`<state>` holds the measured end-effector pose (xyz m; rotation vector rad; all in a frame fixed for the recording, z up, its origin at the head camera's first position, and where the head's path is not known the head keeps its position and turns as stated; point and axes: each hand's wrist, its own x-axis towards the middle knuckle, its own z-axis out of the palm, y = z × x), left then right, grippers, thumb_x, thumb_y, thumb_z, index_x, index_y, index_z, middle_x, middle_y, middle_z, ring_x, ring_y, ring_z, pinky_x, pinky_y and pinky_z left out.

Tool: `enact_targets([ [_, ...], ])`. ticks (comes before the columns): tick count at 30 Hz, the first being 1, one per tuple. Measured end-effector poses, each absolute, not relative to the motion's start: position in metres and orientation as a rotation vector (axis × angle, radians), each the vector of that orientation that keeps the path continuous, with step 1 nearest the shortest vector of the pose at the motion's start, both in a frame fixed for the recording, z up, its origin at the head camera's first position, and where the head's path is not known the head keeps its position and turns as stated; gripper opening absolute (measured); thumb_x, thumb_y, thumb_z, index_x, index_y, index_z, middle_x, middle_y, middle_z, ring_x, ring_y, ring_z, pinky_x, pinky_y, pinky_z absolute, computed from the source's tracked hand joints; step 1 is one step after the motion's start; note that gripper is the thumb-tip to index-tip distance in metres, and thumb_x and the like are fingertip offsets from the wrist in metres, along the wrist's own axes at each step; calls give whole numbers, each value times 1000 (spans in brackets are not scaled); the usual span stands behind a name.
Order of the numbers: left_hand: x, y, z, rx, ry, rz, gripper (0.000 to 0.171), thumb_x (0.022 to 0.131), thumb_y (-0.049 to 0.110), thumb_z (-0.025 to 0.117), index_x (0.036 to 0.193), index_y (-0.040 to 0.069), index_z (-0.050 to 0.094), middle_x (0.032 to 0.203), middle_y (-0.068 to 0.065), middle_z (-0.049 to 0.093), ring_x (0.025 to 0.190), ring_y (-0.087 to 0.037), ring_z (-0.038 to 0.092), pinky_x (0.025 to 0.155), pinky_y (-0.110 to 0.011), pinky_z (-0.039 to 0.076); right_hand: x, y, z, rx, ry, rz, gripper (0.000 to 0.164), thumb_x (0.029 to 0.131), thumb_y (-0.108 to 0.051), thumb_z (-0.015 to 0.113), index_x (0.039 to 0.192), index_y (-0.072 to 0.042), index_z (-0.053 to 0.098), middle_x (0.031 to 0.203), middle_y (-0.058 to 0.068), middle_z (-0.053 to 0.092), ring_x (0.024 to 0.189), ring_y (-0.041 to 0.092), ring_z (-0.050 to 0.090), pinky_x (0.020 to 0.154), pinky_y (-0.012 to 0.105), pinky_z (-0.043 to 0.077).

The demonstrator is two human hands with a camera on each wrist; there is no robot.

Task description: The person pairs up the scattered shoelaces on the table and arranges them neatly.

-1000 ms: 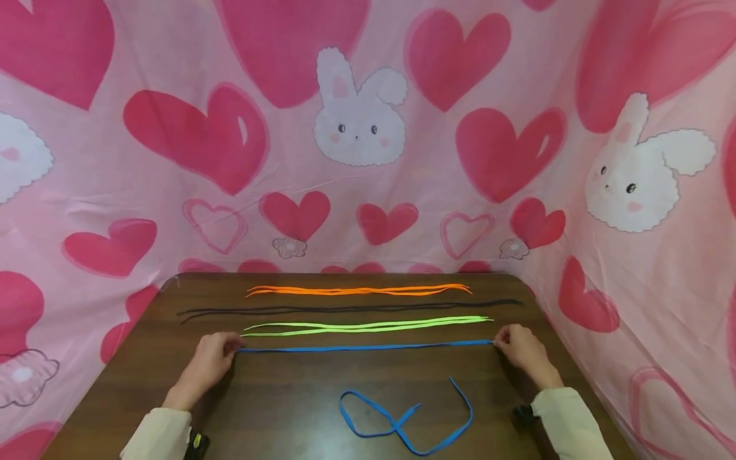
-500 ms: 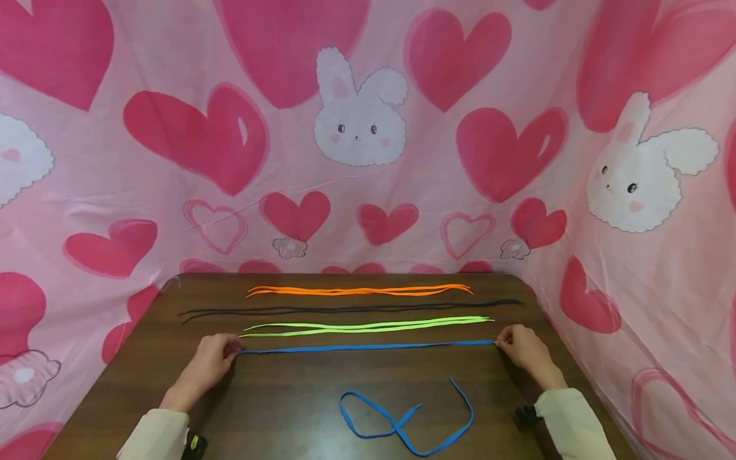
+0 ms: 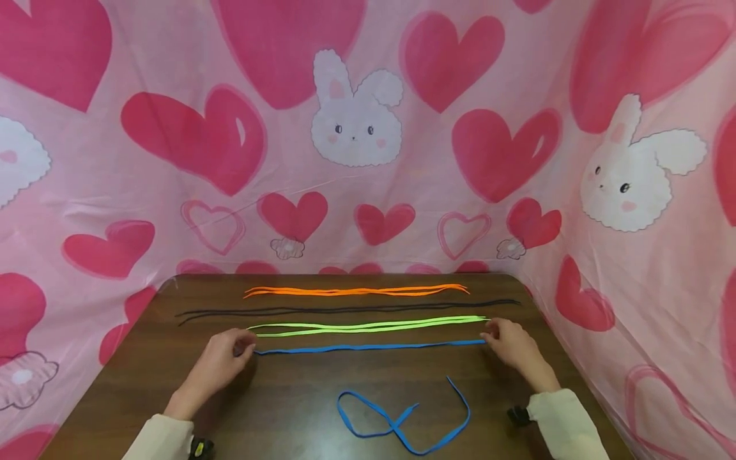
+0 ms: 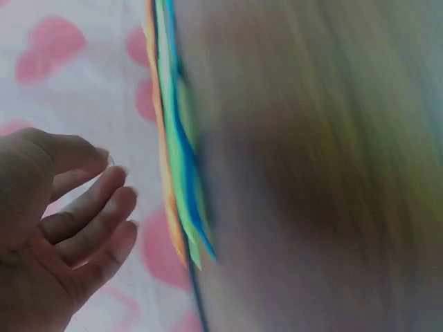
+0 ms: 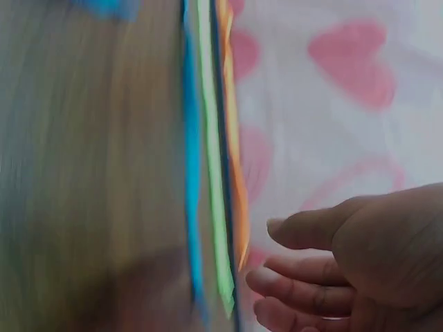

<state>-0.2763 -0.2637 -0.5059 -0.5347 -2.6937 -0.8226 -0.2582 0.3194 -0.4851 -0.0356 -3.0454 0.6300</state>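
Note:
A flat blue shoelace (image 3: pixel 368 347) lies stretched nearly straight across the table. Beside its left end is my left hand (image 3: pixel 217 359), its fingers loosely bent with nothing between them; the left wrist view shows the hand (image 4: pixel 83 214) apart from the laces. At the other end hovers my right hand (image 3: pixel 517 348), and the right wrist view shows its thumb and fingers spread apart, holding nothing. Closer to me, a second blue shoelace (image 3: pixel 434 445) lies in a loose, crossed curve. Both wrist views are blurred.
Beyond the straight blue lace lie neon green laces (image 3: pixel 368 329), then thin black laces (image 3: pixel 322 310), then orange laces (image 3: pixel 356 292), all roughly parallel. The brown wooden table (image 3: pixel 299 396) ends against a pink heart-and-rabbit curtain (image 3: pixel 425 160).
Both hands held the straight blue lace's ends taut earlier. Now they have let go; the left has shifted rightward and the right slightly leftward. The lace lies slacker.

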Motion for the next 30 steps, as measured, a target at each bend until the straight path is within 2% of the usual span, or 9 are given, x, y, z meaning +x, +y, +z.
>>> enact_targets([
  [7, -265, -203, -493, -873, -2818, -900, 12, 87, 6, 76, 99, 4, 76, 90, 2, 72, 78, -5, 63, 68, -28, 55, -246, 235, -486, 303, -3035, 740, 12, 94, -19, 72, 103, -11, 74, 79, -9, 67, 70, 7, 59, 62, 31, 49],
  [10, -264, -176, -493, -1058, -2885, -971, 12, 88, 8, 77, 99, 4, 75, 89, 2, 73, 78, -6, 64, 69, -30, 55, -240, 202, -491, 491, -3063, 783, 8, 96, -22, 71, 99, -15, 73, 77, -13, 63, 67, 2, 54, 60, 26, 47],
  [13, -262, -149, -494, -1115, -2958, -983, 17, 85, 11, 81, 100, 6, 75, 93, 0, 74, 83, -13, 67, 74, -36, 56, -233, 175, -495, 660, -3097, 825, 10, 95, -28, 73, 96, -18, 73, 76, -16, 62, 66, 0, 53, 59, 24, 46],
  [17, -258, -119, -500, -1115, -3010, -860, 29, 78, 19, 88, 102, 9, 76, 96, 1, 72, 89, -15, 64, 78, -38, 54, -225, 148, -497, 833, -3157, 879, 20, 89, -37, 79, 96, -19, 73, 77, -17, 61, 67, -2, 53, 61, 22, 45],
  [20, -257, -104, -504, -1118, -3027, -805, 28, 74, 19, 91, 97, 11, 76, 90, 3, 67, 83, -11, 56, 73, -33, 51, -220, 134, -500, 914, -3189, 858, 27, 84, -40, 83, 98, -19, 73, 79, -17, 60, 69, -3, 52, 63, 21, 45],
  [23, -255, -94, -507, -1130, -3027, -789, 16, 76, 12, 88, 82, 14, 73, 79, 6, 60, 74, -7, 48, 65, -28, 45, -216, 122, -504, 965, -3187, 784, 26, 81, -36, 86, 95, -21, 71, 78, -17, 58, 68, -3, 50, 62, 20, 44],
  [27, -252, -92, -507, -1163, -2993, -722, 25, 82, 2, 79, 67, 17, 64, 68, 9, 50, 66, -5, 42, 59, -23, 39, -211, 109, -508, 1020, -3173, 636, 21, 82, -26, 86, 91, -22, 67, 73, -17, 55, 65, -3, 48, 59, 19, 42],
  [30, -251, -95, -505, -1178, -2983, -758, 26, 84, -1, 74, 67, 15, 62, 67, 10, 48, 64, -5, 42, 58, -22, 39, -208, 102, -508, 1022, -3184, 575, 17, 86, -19, 82, 87, -22, 65, 68, -17, 52, 62, -3, 46, 57, 19, 40],
])
